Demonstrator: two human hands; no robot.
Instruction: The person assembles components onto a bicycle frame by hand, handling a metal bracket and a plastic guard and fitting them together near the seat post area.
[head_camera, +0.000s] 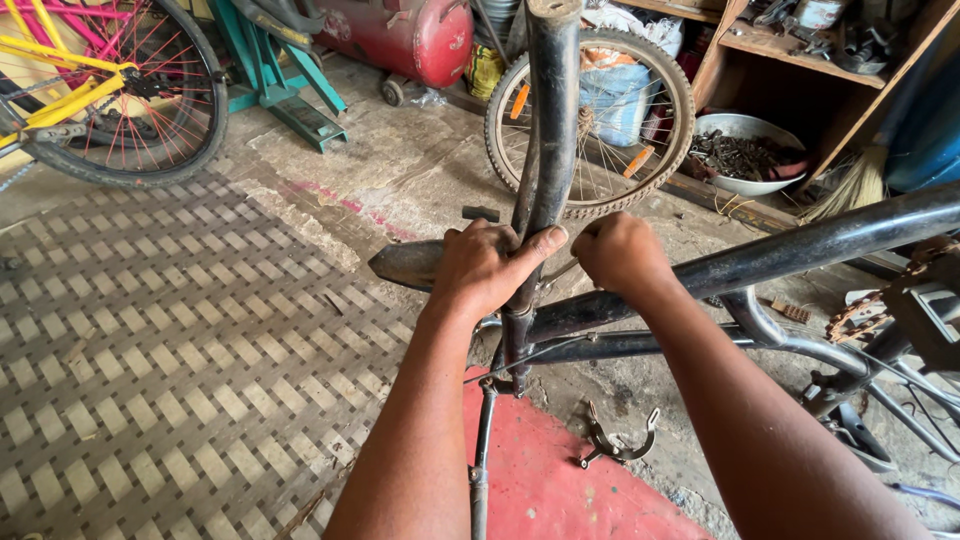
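- Up front in the head view, the left hand (487, 265) clenches the black bicycle frame (548, 150) upright, steadying it.
- Right hand (622, 255) is fisted against the same tube; whether it grips anything cannot be told.
- Brake caliper (617, 443) lies on the floor (180, 330) below.

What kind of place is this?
Probably a bike repair shop. Both hands, left and right, grip a black bike frame; a loose wheel leans nearby, and a bowl of metal parts sits by wooden shelves.
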